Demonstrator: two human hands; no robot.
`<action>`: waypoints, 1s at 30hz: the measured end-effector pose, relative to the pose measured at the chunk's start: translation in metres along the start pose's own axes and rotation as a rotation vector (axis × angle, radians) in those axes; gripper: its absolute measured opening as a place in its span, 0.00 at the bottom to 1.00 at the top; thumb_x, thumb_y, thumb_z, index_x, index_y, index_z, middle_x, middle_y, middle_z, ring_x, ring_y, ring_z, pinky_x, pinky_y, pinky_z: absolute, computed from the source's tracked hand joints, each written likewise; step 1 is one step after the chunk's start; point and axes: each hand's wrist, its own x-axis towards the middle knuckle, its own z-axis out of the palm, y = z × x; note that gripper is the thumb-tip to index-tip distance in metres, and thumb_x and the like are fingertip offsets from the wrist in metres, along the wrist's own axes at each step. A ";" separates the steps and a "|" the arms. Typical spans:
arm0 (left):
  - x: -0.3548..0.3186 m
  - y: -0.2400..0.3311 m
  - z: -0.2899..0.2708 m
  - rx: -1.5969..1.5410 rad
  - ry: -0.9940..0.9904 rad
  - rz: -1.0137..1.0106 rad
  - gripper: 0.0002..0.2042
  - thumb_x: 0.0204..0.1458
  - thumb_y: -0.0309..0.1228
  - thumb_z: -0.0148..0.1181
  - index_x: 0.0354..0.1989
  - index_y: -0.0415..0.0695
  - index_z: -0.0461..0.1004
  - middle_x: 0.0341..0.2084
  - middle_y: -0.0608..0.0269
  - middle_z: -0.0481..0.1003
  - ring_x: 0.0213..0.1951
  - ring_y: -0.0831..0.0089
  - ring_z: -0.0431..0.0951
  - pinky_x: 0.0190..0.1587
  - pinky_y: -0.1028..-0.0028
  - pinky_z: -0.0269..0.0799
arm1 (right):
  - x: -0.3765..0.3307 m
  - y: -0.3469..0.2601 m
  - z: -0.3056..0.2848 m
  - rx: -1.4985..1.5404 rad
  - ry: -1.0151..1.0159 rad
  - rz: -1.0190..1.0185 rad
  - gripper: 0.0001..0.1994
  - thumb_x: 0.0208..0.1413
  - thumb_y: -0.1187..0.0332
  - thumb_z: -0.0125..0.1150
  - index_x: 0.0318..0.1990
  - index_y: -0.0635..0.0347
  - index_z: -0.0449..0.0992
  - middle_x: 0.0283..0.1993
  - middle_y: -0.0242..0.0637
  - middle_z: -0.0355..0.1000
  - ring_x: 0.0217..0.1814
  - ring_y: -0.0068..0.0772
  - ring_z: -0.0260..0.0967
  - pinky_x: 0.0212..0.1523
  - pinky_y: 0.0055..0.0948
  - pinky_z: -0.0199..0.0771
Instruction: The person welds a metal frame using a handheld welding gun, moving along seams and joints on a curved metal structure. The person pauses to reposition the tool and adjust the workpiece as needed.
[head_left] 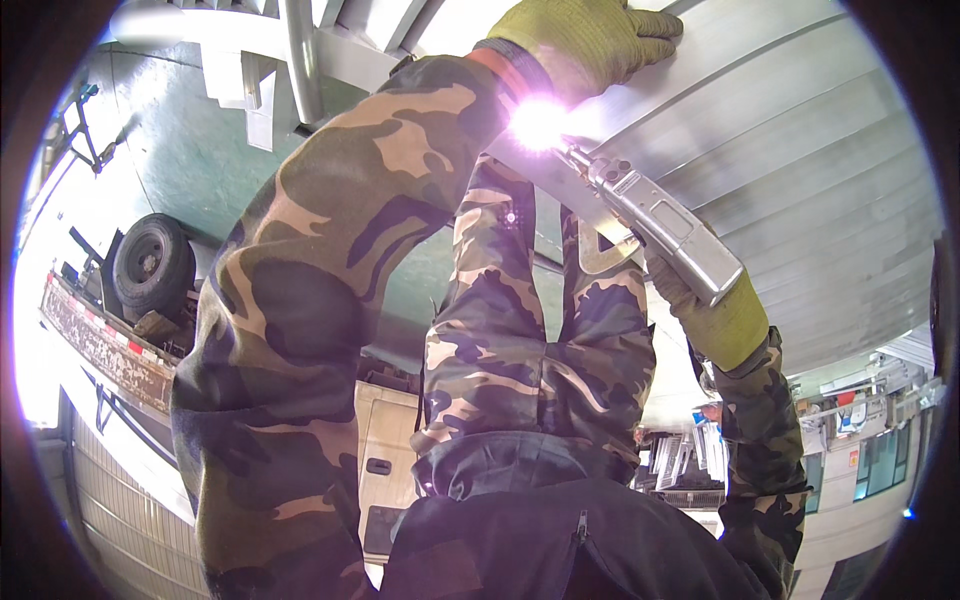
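My right hand (730, 322), in a yellow-green work glove, is wrapped round a silver handheld welding gun (672, 226). The gun slants up to the left, and a glaring white-violet light (541, 124) at its nozzle hides the spot it meets. Beyond that glare my left hand (578, 40), gloved alike, lies with its fingers stretched out on the large ribbed silver metal panel (800, 210). It seems to hold nothing. A flat metal piece with a triangular cutout (606, 262) is under the gun, partly covered by it.
Metal bars and a pipe (300, 60) stand at the upper left, near my left arm. Farther left, a wheel with a black tyre (153, 266) rests on a worn flatbed (105, 325). Green floor (185, 120) shows between. Assorted goods (690, 452) are stacked at the lower right.
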 end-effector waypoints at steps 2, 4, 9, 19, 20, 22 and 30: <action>-0.004 0.002 -0.005 -0.031 -0.025 -0.039 0.14 0.60 0.33 0.57 0.52 0.49 0.79 0.54 0.66 0.78 0.37 0.66 0.82 0.39 0.66 0.79 | 0.000 -0.008 -0.004 0.022 -0.063 0.079 0.20 0.68 0.56 0.63 0.59 0.60 0.75 0.32 0.31 0.73 0.23 0.18 0.62 0.26 0.24 0.68; -0.004 0.001 -0.007 -0.067 -0.054 -0.076 0.13 0.60 0.33 0.56 0.52 0.49 0.79 0.53 0.65 0.78 0.37 0.66 0.82 0.39 0.66 0.79 | -0.001 -0.011 -0.007 0.017 -0.071 0.089 0.21 0.68 0.56 0.64 0.59 0.60 0.75 0.33 0.33 0.74 0.25 0.20 0.64 0.28 0.25 0.69; -0.001 0.002 -0.009 -0.182 -0.121 -0.158 0.13 0.61 0.33 0.56 0.52 0.48 0.78 0.51 0.65 0.78 0.37 0.67 0.82 0.40 0.67 0.79 | -0.002 -0.012 -0.013 0.002 -0.099 0.125 0.24 0.65 0.57 0.66 0.62 0.62 0.72 0.44 0.43 0.80 0.45 0.33 0.80 0.43 0.31 0.80; -0.003 0.004 -0.014 -0.364 -0.202 -0.298 0.13 0.63 0.34 0.55 0.53 0.46 0.78 0.47 0.64 0.79 0.37 0.68 0.81 0.40 0.69 0.80 | -0.010 -0.004 -0.014 0.004 -0.083 0.119 0.27 0.64 0.54 0.67 0.64 0.60 0.71 0.44 0.44 0.82 0.47 0.36 0.83 0.45 0.32 0.82; -0.005 0.003 -0.017 -0.370 -0.208 -0.319 0.13 0.63 0.34 0.55 0.53 0.46 0.77 0.46 0.63 0.79 0.37 0.68 0.81 0.40 0.70 0.80 | -0.009 -0.006 -0.015 0.006 -0.097 0.126 0.27 0.64 0.54 0.67 0.64 0.60 0.71 0.44 0.43 0.82 0.47 0.35 0.83 0.45 0.32 0.82; -0.004 0.004 -0.015 -0.393 -0.217 -0.332 0.13 0.64 0.34 0.54 0.53 0.46 0.77 0.45 0.63 0.79 0.37 0.68 0.81 0.40 0.70 0.80 | -0.011 -0.005 -0.014 0.008 -0.080 0.098 0.27 0.64 0.56 0.67 0.64 0.61 0.71 0.44 0.43 0.82 0.47 0.34 0.83 0.46 0.31 0.82; -0.002 0.004 -0.015 -0.453 -0.248 -0.375 0.13 0.66 0.35 0.53 0.53 0.44 0.77 0.42 0.62 0.79 0.37 0.69 0.81 0.40 0.72 0.80 | -0.016 -0.006 -0.016 -0.003 -0.076 0.077 0.21 0.64 0.64 0.68 0.60 0.64 0.73 0.47 0.43 0.80 0.47 0.32 0.79 0.46 0.30 0.80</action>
